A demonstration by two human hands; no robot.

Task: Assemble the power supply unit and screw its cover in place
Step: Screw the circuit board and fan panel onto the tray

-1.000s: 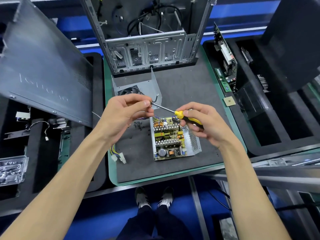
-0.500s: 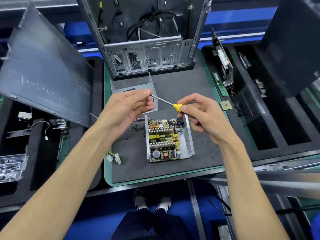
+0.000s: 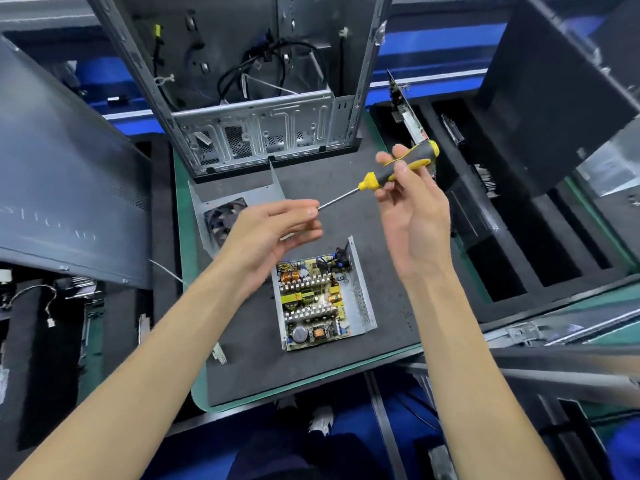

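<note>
We see the table (image 3: pixel 187 209) with its green rim, topped by a dark grey foam mat (image 3: pixel 346 216). On the mat the open power supply unit (image 3: pixel 320 299) lies near the front, circuit board up. Behind it to the left rests its cover (image 3: pixel 239 206) with 1 fan. At the back stands an empty computer case (image 3: pixel 256 133). A small white connector (image 3: pixel 220 353) lies at the front left.
</note>
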